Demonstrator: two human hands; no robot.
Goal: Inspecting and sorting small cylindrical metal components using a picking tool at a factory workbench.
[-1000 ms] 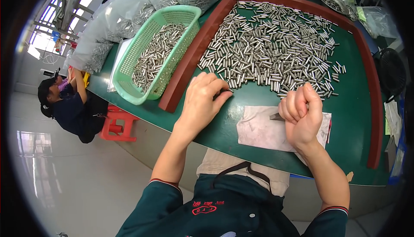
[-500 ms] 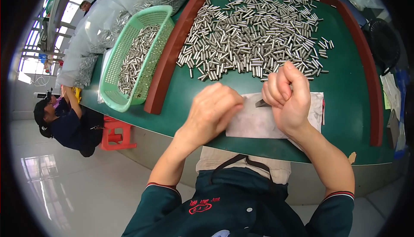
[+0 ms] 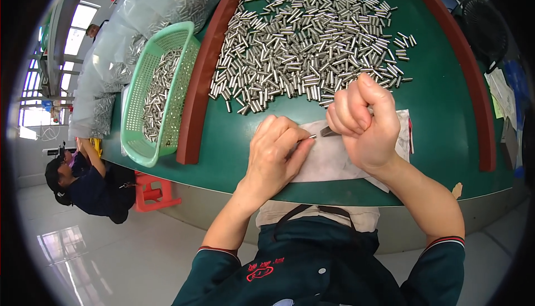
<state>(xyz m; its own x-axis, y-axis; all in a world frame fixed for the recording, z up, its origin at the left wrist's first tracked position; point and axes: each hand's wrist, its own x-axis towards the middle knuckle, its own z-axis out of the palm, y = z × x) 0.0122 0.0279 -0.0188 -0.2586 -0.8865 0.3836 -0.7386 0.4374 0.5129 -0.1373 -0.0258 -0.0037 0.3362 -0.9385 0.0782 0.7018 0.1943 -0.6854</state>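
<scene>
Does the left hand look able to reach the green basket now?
Probably yes: the green basket is open on top. The red-brown rail stands between, so the left hand, pinching a metal pin, would have to clear it.

Pins [image 3: 312, 44] on our surface [image 3: 440, 122], basket [image 3: 132, 111] to their left
A cloth [image 3: 317, 164] lies nearest us; a bar [image 3: 202, 83] separates pins from basket.

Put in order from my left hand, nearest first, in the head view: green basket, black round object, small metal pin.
1. Small metal pin: held by your left hand.
2. Green basket: left, outside the red-brown frame.
3. Black round object: right, outside the frame.
</scene>
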